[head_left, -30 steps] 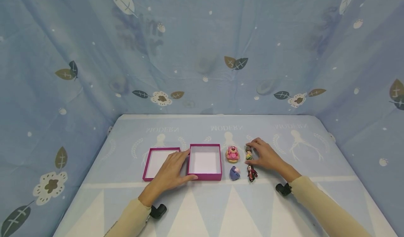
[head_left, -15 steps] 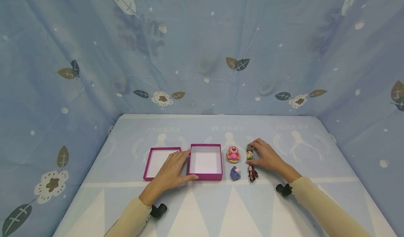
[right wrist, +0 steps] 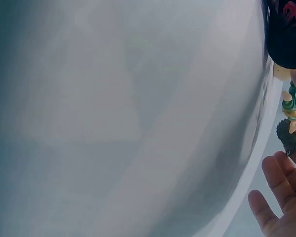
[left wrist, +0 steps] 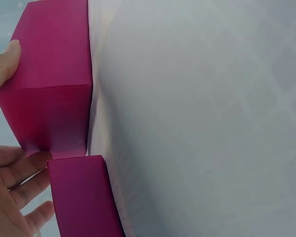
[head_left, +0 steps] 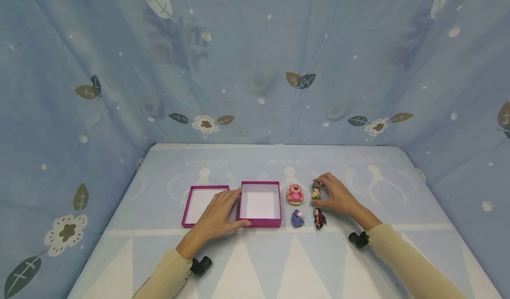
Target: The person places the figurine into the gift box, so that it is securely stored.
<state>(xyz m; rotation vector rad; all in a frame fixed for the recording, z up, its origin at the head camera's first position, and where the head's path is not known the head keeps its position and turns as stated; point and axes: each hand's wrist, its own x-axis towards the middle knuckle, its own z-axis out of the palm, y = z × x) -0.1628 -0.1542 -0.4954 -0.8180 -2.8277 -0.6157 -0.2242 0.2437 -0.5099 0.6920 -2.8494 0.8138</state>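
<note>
An open magenta box with a white inside stands in the middle of the table. My left hand holds its near left corner, with the thumb on the front wall and the fingers along the left wall. My right hand pinches a small doll figurine in yellow and green with dark hair, thumb below it and forefinger above. In the right wrist view that figurine shows beside the fingers, partly cut off. Just nearer lies a black-haired figurine in dark red.
A shallow magenta lid, white inside, lies left of the box, partly behind my left hand. Between the box and my right hand lie a pink bear figurine and a small blue-purple figurine. A patterned blue curtain rises behind the table.
The view has shifted slightly. My right hand stays around the yellow-green figurine, which shows a little more upright in its fingers. The left hand keeps its place on the box.
</note>
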